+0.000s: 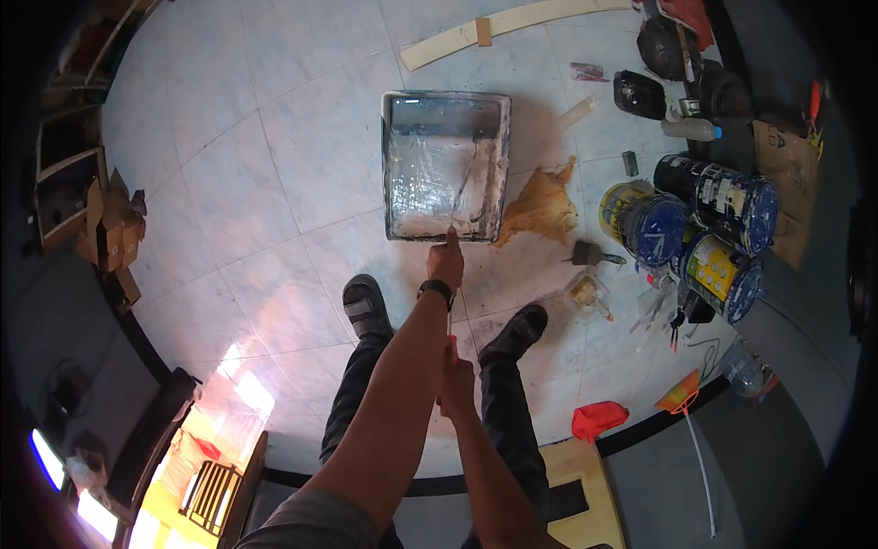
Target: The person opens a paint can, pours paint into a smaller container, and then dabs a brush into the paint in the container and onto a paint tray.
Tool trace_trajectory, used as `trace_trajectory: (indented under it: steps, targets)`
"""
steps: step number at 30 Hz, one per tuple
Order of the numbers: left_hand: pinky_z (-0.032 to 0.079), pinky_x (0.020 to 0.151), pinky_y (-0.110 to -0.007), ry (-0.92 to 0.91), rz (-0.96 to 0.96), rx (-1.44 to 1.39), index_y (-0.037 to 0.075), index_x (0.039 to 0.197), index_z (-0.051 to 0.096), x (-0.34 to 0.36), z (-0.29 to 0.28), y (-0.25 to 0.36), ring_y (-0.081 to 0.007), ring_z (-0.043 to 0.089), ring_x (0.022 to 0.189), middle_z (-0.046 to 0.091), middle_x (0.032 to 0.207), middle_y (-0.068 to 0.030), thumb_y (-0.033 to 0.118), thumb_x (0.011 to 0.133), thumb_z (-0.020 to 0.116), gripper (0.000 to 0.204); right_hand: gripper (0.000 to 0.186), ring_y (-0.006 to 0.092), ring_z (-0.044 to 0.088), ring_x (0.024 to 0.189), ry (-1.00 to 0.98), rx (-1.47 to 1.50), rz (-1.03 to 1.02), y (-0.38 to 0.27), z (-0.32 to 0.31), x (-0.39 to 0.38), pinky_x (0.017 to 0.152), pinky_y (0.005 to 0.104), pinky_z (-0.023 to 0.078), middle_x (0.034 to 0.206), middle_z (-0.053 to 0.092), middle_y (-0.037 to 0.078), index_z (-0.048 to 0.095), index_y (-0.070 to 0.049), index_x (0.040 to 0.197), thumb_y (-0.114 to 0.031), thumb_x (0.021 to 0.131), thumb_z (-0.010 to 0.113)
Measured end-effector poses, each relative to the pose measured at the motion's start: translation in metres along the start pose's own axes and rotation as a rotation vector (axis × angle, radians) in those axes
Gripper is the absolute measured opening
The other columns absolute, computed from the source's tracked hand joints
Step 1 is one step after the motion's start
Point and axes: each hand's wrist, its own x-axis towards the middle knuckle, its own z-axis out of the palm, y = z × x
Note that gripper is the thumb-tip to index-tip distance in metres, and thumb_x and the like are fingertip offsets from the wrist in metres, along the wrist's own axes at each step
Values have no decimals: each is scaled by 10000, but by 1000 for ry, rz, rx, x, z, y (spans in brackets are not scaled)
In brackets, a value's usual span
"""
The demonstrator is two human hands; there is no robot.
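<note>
My left hand (445, 261) grips a slim pole, mostly hidden by the hand and forearm, just at the near edge of a paint tray (388, 165), its index finger stretched forward. Below it, my right hand (455, 389) is closed on the pole's red handle (452, 349). The rectangular tray has a dark band across its far end and a streaky, glossy surface; whether a roller lies in it I cannot make out. A crumpled tan cloth (540, 206) lies right of the tray.
Paint buckets (658, 233), a brush (585, 253) and a bottle (690, 129) lie right. A long pale strip (530, 20) lies beyond the tray. Cardboard boxes (105, 224) are left, a red cloth (594, 419) lower right. My feet stand either side of my arms.
</note>
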Motion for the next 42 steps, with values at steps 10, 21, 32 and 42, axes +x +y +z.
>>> trace_trajectory:
  steps: [10,21,32,42]
  targets:
    - [424,468,-429,4,-134,32,-17,710,576,-88,-19,-134,-257,538,489,569,611,-121,674,999,454,759,876,365,669,523,19,-207,136,115,-13,-79,540,483,536,552,612,223,672,24,718,-734,1011,346]
    - [382,408,-388,-113,-159,-44,42,687,538,24,-4,-57,-219,493,431,512,567,-78,701,999,427,738,893,276,621,445,9,-85,109,38,10,14,434,407,494,507,569,123,582,27,638,-801,939,436]
    - [438,473,-431,-117,-23,8,18,663,567,-87,-2,-61,-253,537,465,550,581,-105,681,1007,421,761,862,238,564,380,50,-114,81,51,-33,-88,378,393,432,457,506,75,510,-28,560,-791,952,428]
    - [408,437,-413,-17,-49,44,21,638,539,-26,-8,-108,-238,534,465,523,564,-90,693,995,435,768,859,215,556,392,-3,-68,185,89,-3,-23,387,370,443,480,504,54,521,-37,588,-830,911,455]
